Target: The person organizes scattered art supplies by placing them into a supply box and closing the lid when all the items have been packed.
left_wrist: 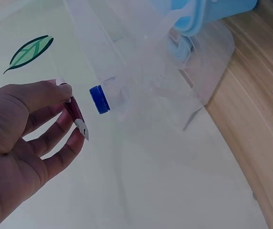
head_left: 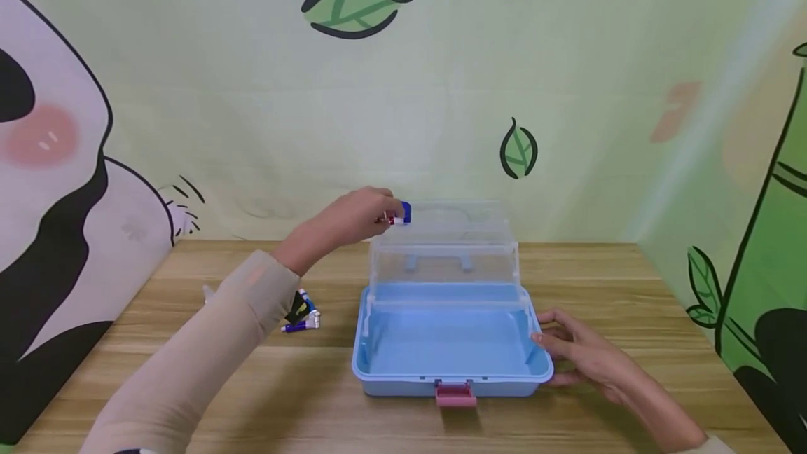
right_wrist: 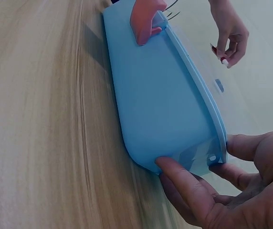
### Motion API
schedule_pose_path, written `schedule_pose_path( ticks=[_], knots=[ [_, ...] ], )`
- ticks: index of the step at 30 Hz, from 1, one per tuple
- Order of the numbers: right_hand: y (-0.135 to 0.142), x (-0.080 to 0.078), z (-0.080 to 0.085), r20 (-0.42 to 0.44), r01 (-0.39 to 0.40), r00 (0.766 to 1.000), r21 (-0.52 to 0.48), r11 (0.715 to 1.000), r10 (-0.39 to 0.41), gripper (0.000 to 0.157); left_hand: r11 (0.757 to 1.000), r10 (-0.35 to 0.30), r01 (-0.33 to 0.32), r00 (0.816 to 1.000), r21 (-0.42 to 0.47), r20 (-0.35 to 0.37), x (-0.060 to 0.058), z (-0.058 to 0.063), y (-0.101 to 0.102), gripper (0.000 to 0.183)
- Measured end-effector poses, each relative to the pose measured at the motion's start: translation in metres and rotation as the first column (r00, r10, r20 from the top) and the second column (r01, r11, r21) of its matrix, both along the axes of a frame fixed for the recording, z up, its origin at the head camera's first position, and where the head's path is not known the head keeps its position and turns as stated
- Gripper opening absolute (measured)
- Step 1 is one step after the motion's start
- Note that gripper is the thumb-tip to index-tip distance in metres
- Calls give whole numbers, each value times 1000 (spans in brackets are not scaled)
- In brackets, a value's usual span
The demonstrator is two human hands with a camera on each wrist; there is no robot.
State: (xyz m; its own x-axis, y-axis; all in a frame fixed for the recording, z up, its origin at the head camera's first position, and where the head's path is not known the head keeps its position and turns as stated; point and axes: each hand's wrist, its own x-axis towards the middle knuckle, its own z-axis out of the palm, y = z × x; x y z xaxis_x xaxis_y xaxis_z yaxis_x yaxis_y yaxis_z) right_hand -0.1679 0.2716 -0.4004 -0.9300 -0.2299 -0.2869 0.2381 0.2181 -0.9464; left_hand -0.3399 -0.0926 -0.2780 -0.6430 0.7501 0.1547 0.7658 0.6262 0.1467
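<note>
My left hand (head_left: 358, 217) is raised over the back of the box and pinches a small dark red paint tube (left_wrist: 74, 110) with a white cap between thumb and fingers. Close by its fingertips is a blue cap (left_wrist: 99, 99) at the clear plastic of the raised lid (head_left: 444, 223). Below stands the light blue storage box (head_left: 447, 342), its lid tipped back and its bottom bare. With thumb at the rim and fingers against the outer wall, my right hand (head_left: 592, 356) grips the box's right side. A pink latch (head_left: 456, 395) hangs down in front.
Left of the box, partly hidden by my left sleeve (head_left: 208, 349), lie a blue-and-white tube (head_left: 301, 326), another blue tube (head_left: 306, 300) and a black item with yellow marks (head_left: 295, 310). A cloth wall (head_left: 441, 90) printed with leaves rises behind the wooden table (head_left: 599, 279).
</note>
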Motion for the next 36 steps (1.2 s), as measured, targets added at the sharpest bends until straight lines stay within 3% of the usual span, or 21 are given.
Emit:
schedule_pose_path(
  ticks=[6,11,16,19,25,32,36],
  knots=[
    [0,0,-1,-1,-7,1000,1,1000,7,53,994,-82,82,997,-77,2,-6,2,7,17],
    [-1,0,-2,5,-1,1000,-8,1000,1,55,984,-80,82,997,-157,19,-9,5,16,18],
    [-2,0,-2,0,0,1000,-5,1000,0,55,980,-75,92,992,-179,98,-8,9,26,18],
    [-2,0,-1,3,2,1000,2,1000,-2,54,976,-82,115,981,-185,177,-6,11,33,17],
    [-2,0,0,12,11,1000,8,1000,-11,51,969,-68,144,936,-200,344,0,14,48,16],
    [0,0,-1,4,-4,1000,6,1000,4,49,945,-71,192,910,-264,408,8,17,63,19],
    [1,0,-1,-1,-13,1000,4,1000,13,48,925,-81,221,909,-308,408,14,21,73,20]
  ],
)
